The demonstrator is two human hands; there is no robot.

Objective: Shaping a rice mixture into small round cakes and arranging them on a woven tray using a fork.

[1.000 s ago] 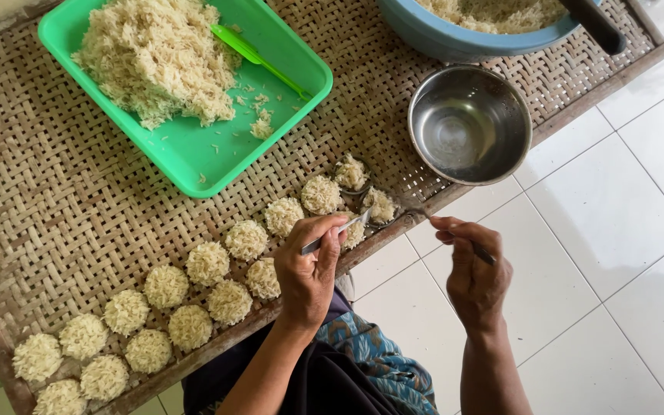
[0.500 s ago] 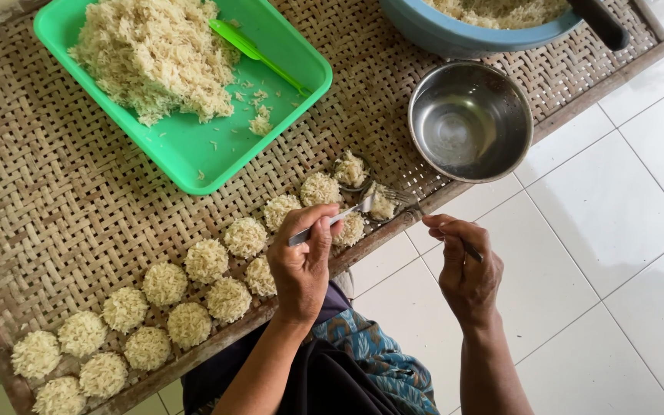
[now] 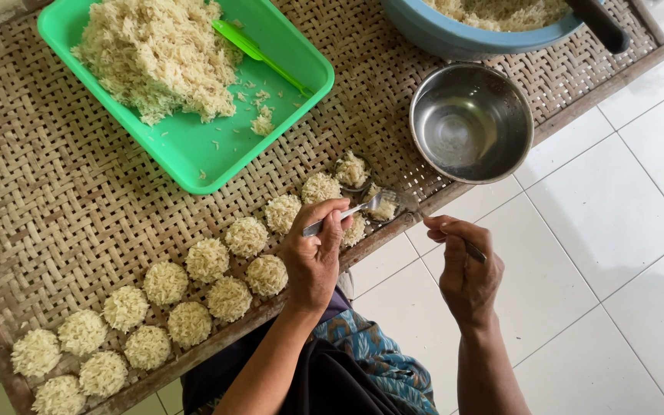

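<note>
The left hand (image 3: 313,257) is gripping a fork (image 3: 363,207), pressing a noodle nest (image 3: 382,206); the right hand (image 3: 466,265) is pinching a thin utensil. Some sixteen nests (image 3: 209,260) are lying finished on the woven tray (image 3: 55,207), while loose noodles (image 3: 155,58) are waiting in the green tub (image 3: 194,157).

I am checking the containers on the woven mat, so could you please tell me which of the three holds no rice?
The round steel bowl near the mat's edge holds none; the green plastic tray and blue bowl both hold shredded rice.
</note>
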